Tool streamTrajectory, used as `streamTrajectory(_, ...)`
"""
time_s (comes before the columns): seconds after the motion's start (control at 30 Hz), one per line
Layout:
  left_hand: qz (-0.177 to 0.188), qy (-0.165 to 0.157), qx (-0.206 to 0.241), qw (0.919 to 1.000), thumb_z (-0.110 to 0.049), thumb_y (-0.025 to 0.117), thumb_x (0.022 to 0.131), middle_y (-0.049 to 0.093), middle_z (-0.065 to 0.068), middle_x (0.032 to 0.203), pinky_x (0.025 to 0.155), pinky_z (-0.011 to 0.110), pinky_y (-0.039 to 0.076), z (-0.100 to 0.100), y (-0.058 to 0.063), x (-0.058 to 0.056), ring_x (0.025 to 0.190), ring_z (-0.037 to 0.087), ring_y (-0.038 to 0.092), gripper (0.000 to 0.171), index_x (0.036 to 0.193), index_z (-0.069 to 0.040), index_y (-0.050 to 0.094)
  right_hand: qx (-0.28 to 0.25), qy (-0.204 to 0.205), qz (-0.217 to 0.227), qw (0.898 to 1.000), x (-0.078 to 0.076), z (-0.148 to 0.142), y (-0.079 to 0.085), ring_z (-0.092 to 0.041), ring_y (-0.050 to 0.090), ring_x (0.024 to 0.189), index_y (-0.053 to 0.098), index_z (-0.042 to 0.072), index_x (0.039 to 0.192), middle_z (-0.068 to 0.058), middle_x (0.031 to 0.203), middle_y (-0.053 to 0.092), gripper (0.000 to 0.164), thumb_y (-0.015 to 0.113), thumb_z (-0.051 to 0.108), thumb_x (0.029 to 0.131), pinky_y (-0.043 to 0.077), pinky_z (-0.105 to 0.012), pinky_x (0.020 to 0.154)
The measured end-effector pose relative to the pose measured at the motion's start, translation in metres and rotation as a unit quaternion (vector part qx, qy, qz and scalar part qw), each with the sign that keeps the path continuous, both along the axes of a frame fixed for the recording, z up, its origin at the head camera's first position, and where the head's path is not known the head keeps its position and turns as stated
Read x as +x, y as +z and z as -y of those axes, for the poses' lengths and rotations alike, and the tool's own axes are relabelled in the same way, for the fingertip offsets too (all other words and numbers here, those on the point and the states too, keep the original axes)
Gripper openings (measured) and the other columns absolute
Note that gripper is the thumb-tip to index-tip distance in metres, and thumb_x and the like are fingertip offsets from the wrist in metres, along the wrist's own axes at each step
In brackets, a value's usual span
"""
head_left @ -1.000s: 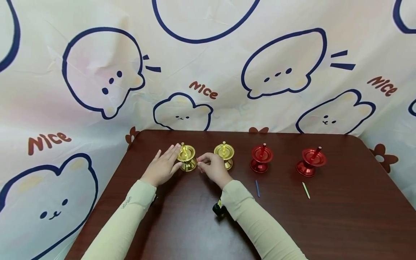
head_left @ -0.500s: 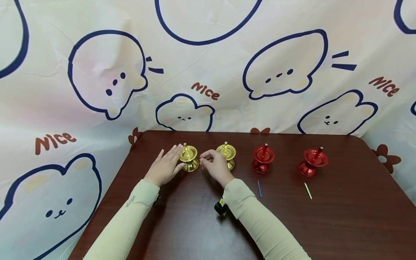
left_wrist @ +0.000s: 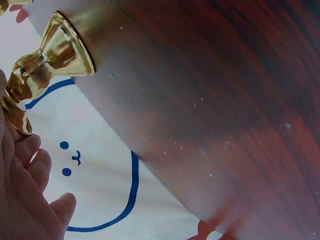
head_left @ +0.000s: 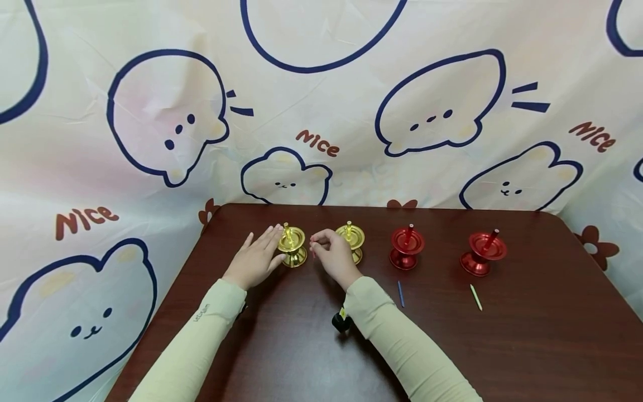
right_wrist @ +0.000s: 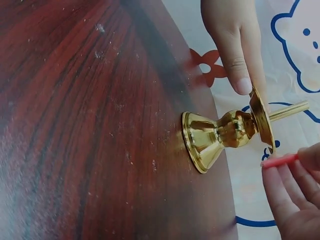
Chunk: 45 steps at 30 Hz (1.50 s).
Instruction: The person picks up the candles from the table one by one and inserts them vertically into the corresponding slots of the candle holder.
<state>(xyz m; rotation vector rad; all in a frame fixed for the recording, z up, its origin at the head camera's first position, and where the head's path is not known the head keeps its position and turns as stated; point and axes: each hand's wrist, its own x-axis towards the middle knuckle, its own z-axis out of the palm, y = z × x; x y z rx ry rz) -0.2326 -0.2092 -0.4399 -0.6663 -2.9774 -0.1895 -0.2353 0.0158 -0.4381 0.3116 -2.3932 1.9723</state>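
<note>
My left hand (head_left: 253, 259) touches the left gold candle holder (head_left: 295, 255) at its dish, fingers straight and thumb on the near side. In the left wrist view its fingers (left_wrist: 37, 165) lie against the rim. The holder stands upright, a gold tube rising from its dish. My right hand (head_left: 335, 258) pinches a thin red candle (right_wrist: 280, 160) between thumb and fingertips. In the right wrist view that candle is just off the dish's edge. Behind the right hand stands a second gold candle holder (head_left: 355, 235), partly hidden.
Two red candle holders (head_left: 408, 243), (head_left: 486, 247) stand farther right in the row. A blue candle (head_left: 401, 294) and a pale green candle (head_left: 476, 297) lie before them on the brown table (head_left: 281, 346). A printed cloth (head_left: 351, 100) hangs behind.
The whole head view has shifted slightly. My right hand keeps the red candle, its fingers moving a little on it and slightly away from the left holder. My left hand stays on that holder.
</note>
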Motion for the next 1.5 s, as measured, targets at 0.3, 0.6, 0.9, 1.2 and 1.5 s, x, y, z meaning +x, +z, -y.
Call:
streamTrajectory(0.3,0.0,0.002,0.001,1.0,-0.039,0.053,0.105,0.03,0.012,0.164,0.12,0.061,0.018,-0.001,-0.002,0.001,0.152,0.028,0.026,0.069,0.16,-0.004,0.028,0.006,-0.007,-0.044,0.999,-0.004,0.007,0.002,-0.037,0.069,0.094,0.068,-0.002,0.105,-0.018,0.101,0.071,0.009,0.066,0.003,0.098,0.058,-0.028,0.075)
streamTrajectory(0.6,0.002,0.008,-0.005,1.0,-0.04,0.054,0.105,0.03,0.012,0.164,0.12,0.061,0.018,0.001,-0.001,0.002,0.153,0.028,0.025,0.071,0.16,-0.004,0.027,-0.006,-0.01,-0.075,0.997,-0.009,0.012,0.004,-0.032,0.07,0.094,0.068,-0.003,0.108,-0.02,0.105,0.071,0.013,0.065,0.004,0.098,0.058,-0.031,0.078)
streamTrajectory(0.9,0.001,0.005,-0.011,0.9999,-0.039,0.052,0.106,0.029,0.014,0.164,0.12,0.06,0.02,0.001,-0.002,0.002,0.153,0.029,0.025,0.071,0.16,-0.003,0.025,-0.018,-0.01,-0.105,0.994,-0.015,0.009,0.007,-0.036,0.069,0.09,0.068,0.0,0.106,-0.018,0.1,0.072,0.009,0.066,0.003,0.098,0.057,-0.028,0.075)
streamTrajectory(1.2,-0.003,-0.001,-0.009,1.0,-0.04,0.053,0.105,0.031,0.014,0.164,0.121,0.058,0.021,-0.002,-0.001,0.001,0.152,0.029,0.026,0.071,0.16,-0.002,0.027,0.0,0.0,-0.099,0.995,-0.019,0.01,0.013,-0.024,0.07,0.09,0.07,0.005,0.108,-0.007,0.102,0.073,0.011,0.068,0.01,0.099,0.058,-0.029,0.078)
streamTrajectory(1.5,-0.009,-0.008,-0.016,0.9998,-0.04,0.054,0.105,0.031,0.015,0.163,0.121,0.056,0.021,0.0,-0.003,-0.002,0.152,0.029,0.027,0.071,0.159,-0.001,0.029,0.005,0.008,-0.105,0.994,-0.023,0.017,0.027,-0.017,0.071,0.09,0.07,0.008,0.11,-0.004,0.101,0.073,0.013,0.068,0.014,0.099,0.057,-0.029,0.076)
